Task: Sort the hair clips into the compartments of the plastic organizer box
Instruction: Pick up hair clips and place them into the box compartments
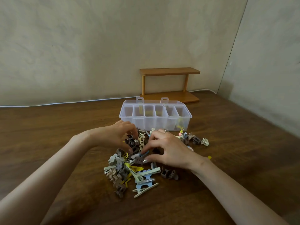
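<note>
A clear plastic organizer box (185, 125) stands open on the wooden table, its several compartments in a row; a few hold yellow clips. A pile of hair clips (129, 172) in brown, beige, yellow, blue and white lies in front of it. My left hand (113, 135) reaches into the far part of the pile, with fingers and thumb curled round dark brown clips (132, 143). My right hand (168, 148) is spread over the middle of the pile. Its thumb and index finger pinch a brown claw clip (140, 159).
A small two-tier wooden shelf (170, 71) stands behind the box against the wall. A white cable (65, 103) runs along the table's back edge. More clips (196, 140) lie right of the pile, and a small yellow piece (209, 157) lies apart.
</note>
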The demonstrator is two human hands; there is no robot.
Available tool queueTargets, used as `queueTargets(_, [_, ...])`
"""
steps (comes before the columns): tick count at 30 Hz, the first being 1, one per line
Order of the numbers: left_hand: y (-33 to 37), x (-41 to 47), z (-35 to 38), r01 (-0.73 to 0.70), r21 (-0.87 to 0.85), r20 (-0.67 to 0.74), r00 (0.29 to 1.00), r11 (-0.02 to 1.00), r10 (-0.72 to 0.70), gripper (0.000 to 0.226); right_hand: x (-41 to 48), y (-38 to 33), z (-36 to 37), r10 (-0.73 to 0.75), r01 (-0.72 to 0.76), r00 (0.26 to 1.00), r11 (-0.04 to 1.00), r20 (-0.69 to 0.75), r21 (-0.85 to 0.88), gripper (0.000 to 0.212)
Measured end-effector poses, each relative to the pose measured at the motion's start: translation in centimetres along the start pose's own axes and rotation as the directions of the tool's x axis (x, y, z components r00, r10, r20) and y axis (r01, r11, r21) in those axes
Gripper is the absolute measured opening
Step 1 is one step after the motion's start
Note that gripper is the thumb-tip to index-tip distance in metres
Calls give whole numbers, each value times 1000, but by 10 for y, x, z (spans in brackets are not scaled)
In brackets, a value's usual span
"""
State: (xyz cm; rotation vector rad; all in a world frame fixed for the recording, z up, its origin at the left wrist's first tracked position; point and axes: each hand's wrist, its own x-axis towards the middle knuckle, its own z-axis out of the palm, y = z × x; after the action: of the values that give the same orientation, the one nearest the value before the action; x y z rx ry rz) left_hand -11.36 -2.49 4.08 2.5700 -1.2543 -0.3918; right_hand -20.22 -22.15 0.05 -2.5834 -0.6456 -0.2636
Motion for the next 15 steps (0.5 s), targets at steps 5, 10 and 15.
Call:
queueTargets(5, [-1, 1, 2, 16, 39, 64, 998, 999, -18, 35, -4, 10, -13, 41, -40, 998, 999, 41, -28, 18])
queueTargets(10, [5, 4, 10, -3, 49, 70, 998, 999, 0, 30, 2, 6, -6, 93, -99, 993, 992, -76, -74, 17])
queueTargets(15, [5, 5, 10, 18, 56, 37, 999, 998, -21, 31, 7, 5, 4, 65, -78, 995, 979, -77, -186, 17])
